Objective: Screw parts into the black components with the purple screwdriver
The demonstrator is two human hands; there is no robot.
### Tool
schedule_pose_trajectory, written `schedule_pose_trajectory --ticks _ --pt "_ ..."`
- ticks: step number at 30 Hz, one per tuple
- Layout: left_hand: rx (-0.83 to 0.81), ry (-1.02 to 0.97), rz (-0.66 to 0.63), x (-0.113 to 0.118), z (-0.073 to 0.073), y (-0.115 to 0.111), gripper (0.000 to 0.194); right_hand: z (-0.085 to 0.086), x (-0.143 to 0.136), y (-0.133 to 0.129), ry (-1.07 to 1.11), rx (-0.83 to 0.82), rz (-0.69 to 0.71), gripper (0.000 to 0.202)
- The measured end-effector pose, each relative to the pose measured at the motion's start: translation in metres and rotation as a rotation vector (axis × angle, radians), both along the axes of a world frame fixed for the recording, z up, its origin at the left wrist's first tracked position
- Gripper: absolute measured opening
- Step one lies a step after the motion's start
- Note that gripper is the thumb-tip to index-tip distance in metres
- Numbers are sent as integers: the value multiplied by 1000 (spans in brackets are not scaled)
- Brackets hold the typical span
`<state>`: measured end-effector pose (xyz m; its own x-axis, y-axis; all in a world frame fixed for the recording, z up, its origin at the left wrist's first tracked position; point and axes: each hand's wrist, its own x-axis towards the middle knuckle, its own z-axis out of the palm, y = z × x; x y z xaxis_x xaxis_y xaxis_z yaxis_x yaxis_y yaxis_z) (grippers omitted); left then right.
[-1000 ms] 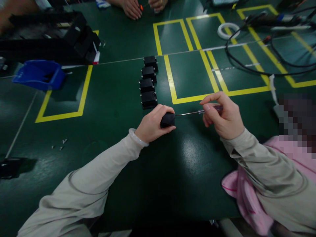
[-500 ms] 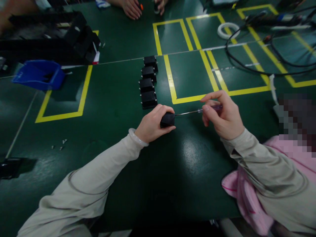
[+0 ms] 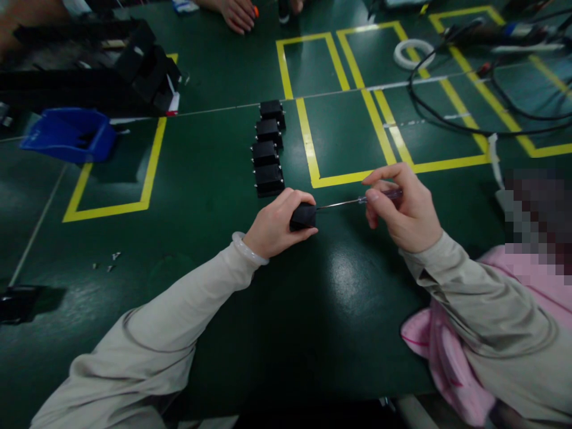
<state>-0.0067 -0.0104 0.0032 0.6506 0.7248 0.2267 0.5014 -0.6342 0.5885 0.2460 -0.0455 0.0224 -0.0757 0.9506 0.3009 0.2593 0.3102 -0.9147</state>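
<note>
My left hand [image 3: 279, 223] is closed around a small black block [image 3: 304, 217] above the green table. Between the thumb and fingers of my right hand [image 3: 404, 205] is the clear purplish handle of a screwdriver [image 3: 337, 204]. Its thin metal shaft points left and its tip meets the block's right side; the exact contact point is too small to make out. Just beyond my left hand, several similar black blocks [image 3: 268, 149] stand in a column, with small shiny screw ends at their sides. A few loose screws [image 3: 111, 268] lie on the table to the left.
A blue bin [image 3: 71, 134] and a large black rack [image 3: 89, 68] are at the left. Yellow tape [image 3: 344, 179] marks rectangles on the table [image 3: 214, 161]. At the right are a white tape roll [image 3: 413, 55], a black cable [image 3: 447, 122] and pink cloth [image 3: 447, 357]. Another person's hand [image 3: 239, 15] is opposite.
My hands, the black block and the screwdriver hold almost the same position. Across the table, the other person's hand at the right has shifted slightly.
</note>
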Motion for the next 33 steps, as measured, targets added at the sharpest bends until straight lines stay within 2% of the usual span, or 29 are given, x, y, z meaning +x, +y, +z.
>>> schedule_pose_trajectory --ticks 17,33 --pt "-2 -8 -2 -1 -1 0 42 -1 0 0 36 -29 34 15" --pt "-13 14 4 0 1 0 42 2 -2 -1 14 -45 0 23"
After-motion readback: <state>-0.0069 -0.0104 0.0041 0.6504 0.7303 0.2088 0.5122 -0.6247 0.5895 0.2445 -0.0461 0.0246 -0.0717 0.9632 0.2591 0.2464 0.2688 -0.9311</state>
